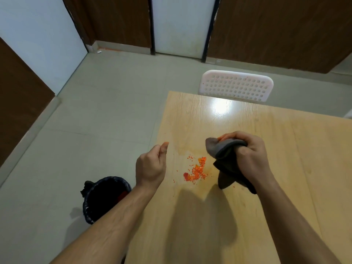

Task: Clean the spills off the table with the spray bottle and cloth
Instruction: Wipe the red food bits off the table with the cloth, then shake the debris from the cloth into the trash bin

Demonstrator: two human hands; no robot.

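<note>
Table (247,216) cut off; right hand (249,155) grips cloth (226,159), left hand (152,164) relaxed.

Single view only, head-worn wide-angle cam, pitched fwd and steeply down. Table (238,216) close, fills lower right; both forearms enter from bottom edge. Floor, bin (102,199) at left, chair (236,85) and wall panels farther off at top. Edges bowed by lens.
</note>
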